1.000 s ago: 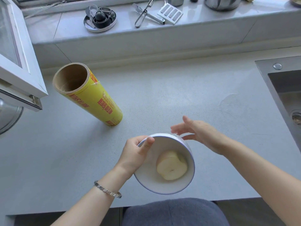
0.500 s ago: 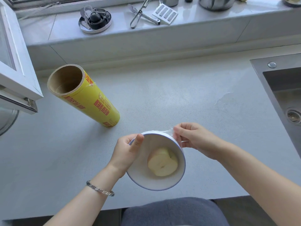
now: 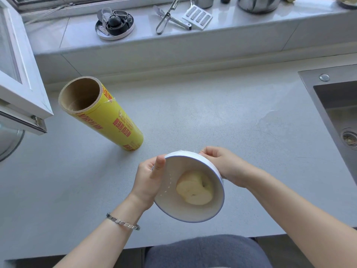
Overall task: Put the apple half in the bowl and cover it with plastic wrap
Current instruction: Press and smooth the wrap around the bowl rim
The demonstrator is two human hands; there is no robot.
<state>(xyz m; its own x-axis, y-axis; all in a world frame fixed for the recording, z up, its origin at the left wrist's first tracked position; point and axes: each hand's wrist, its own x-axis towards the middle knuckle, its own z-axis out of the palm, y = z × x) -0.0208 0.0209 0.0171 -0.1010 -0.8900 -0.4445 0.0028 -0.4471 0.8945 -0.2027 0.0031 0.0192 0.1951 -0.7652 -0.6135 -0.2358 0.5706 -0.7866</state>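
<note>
A white bowl (image 3: 173,207) with a thin blue rim is tilted toward me above the counter's front edge. The pale apple half (image 3: 194,190) lies inside it, cut face up. Clear plastic wrap (image 3: 167,185) stretches over the bowl's mouth, faintly visible as a dotted crease near the left rim. My left hand (image 3: 147,180) grips the bowl's left side, thumb lying over the rim. My right hand (image 3: 222,165) curls round the far right rim and pinches the wrap there. The yellow plastic wrap roll (image 3: 108,118) stands upright to the left.
A steel sink (image 3: 336,113) is set into the grey counter (image 3: 212,117) at the right. An open window frame (image 3: 19,78) juts in at the left. On the raised ledge behind lie a peeler (image 3: 166,18), a grater (image 3: 197,16), a round tin (image 3: 115,24) and a pot.
My right hand closed from spread fingers onto the wrap at the bowl's far rim. The bowl tilted further toward me, and the view shifted slightly.
</note>
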